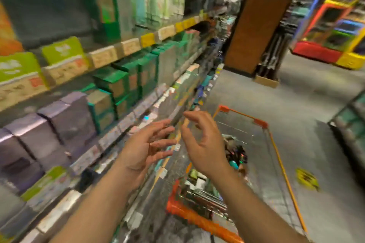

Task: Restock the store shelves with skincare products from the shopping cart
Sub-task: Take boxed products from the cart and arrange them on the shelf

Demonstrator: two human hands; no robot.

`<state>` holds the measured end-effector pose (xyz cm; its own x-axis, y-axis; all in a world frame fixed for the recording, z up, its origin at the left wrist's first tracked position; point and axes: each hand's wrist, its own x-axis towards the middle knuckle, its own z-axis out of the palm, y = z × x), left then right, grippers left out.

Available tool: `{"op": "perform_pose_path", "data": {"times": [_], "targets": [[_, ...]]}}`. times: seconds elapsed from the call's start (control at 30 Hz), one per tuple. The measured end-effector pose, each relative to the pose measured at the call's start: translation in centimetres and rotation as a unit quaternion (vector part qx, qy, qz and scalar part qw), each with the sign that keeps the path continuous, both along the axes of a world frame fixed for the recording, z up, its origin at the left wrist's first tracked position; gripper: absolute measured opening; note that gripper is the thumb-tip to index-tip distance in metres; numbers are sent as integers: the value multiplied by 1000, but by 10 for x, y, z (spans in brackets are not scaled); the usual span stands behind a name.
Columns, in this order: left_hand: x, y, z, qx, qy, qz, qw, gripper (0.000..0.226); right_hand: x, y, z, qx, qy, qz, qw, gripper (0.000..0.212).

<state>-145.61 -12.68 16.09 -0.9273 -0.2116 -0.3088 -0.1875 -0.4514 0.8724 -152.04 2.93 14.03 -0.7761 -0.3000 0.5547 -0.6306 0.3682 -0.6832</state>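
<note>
The picture is blurred by motion. Both my hands hover in mid-air between the shelves and the cart. My left hand (147, 146) has its fingers spread and holds nothing. My right hand (203, 142) has loosely curled fingers and is empty too. Below and to the right stands the orange-framed shopping cart (260, 123), with several small skincare products (236, 156) in its basket. The store shelves (126, 46) run along the left, stocked with green boxes (112, 83), purple boxes (67, 116) and lime-green packs (63, 49).
A brown pillar (254, 29) stands ahead beyond the cart. A colourful red, yellow and blue display rack (335, 25) is at the far right. Another shelf unit (353, 124) edges in on the right. Grey floor with a yellow sticker (306, 178) lies beside the cart.
</note>
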Motion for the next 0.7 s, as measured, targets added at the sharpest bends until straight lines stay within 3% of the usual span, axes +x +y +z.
{"op": "perform_pose_path", "data": {"times": [0.13, 0.3, 0.57, 0.7], "targets": [[-31, 57, -22, -15, -43, -64, 997, 34, -7, 63, -44, -23, -77, -84, 993, 34], [-74, 121, -51, -19, -100, -103, 990, 28, -27, 138, -87, -69, -162, -162, 971, 25], [-141, 188, -99, -63, -186, -112, 974, 28, -69, 247, -156, -150, -309, -248, 906, 18], [-166, 212, -119, -75, -223, -114, 965, 25, -92, 275, -195, -156, -362, -292, 871, 30]]}}
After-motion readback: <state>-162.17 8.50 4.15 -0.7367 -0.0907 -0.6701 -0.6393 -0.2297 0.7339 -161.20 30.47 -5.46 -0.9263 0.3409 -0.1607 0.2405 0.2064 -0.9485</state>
